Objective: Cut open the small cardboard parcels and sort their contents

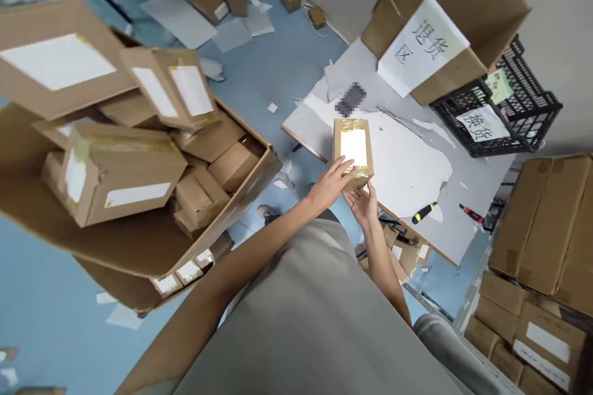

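A small taped cardboard box with a white label on its upper face is at the near edge of the grey table. My left hand lies against its near left side, fingers reaching over the label's lower edge. From below, my right hand holds the box's near end, palm turned up and thumb at the right corner. Part of the box's underside is hidden. A yellow-and-black utility knife lies to the right, with a red-and-black knife farther along. Behind the box is a blurred-out dark object.
A big open carton full of labelled boxes stands at left. On the table's back are a tall open carton with a paper sign and a black plastic crate. Stacked cartons fill the right side. Flattened cardboard and paper litter the floor.
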A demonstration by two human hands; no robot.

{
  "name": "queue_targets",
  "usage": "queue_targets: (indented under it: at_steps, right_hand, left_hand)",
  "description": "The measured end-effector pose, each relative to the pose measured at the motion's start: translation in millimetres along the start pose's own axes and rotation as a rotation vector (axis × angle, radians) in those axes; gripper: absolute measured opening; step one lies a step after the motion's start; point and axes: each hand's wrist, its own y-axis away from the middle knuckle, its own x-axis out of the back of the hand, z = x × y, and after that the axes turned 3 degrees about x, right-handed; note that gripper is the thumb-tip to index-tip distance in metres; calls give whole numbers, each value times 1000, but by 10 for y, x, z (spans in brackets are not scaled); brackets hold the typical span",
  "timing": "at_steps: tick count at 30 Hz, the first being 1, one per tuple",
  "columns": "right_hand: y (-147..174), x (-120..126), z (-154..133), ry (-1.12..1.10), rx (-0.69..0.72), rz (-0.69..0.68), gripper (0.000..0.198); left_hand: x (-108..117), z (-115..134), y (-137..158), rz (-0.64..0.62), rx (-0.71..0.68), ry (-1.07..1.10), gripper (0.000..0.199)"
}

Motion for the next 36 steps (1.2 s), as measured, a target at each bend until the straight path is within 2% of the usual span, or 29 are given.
queue_targets:
  at_steps: [2, 5, 8, 11, 15, 19, 22, 24, 26, 30, 33, 36]
  right_hand:
    - [-100, 248, -20, -120, -47, 22, 63]
    - [-307, 497, -68, -281, -117, 48, 58]
    - [-572, 612, -156, -338, -115, 108, 45]
    - [-790, 620, -250, -286, -145, 103, 31]
    - [-883, 496, -303, -103, -240, -73, 27]
    - [-870, 224, -264, 109, -223, -219, 24]
    - [-904, -115, -213, 250, -232, -306, 21]
    - [-940, -429, -172, 337, -223, -391, 22]
    - [-956, -814, -117, 421, -196, -489, 25]
    - [-847, -1737, 71, 586, -124, -669, 26]
    - [-663, -2484, 296, 709, -64, -781, 30]
    - [-484, -3227, 557, 827, 4, -886, 41]
  left_hand:
    - [-199, 57, -417, -121, -49, -57, 67]
    - [-457, 153, -923, -260, -113, -126, 57]
    - [-639, 228, -1222, -260, -94, -171, 56]
    - [-692, 215, -1316, -249, -31, -164, 55]
    - [-567, 26, -1097, -248, 50, -76, 56]
    - [-312, -281, -442, -93, 270, 10, 53]
    - [-95, -501, 273, 44, 508, 40, 46]
    - [40, -620, 804, 152, 677, 53, 45]
    - [153, -721, 1342, 297, 837, 75, 44]
    - [324, -935, 2326, 675, 1101, 226, 42]
    - [469, -1144, 2930, 957, 1208, 414, 47]
    - [684, -1411, 3447, 1218, 1259, 521, 62]
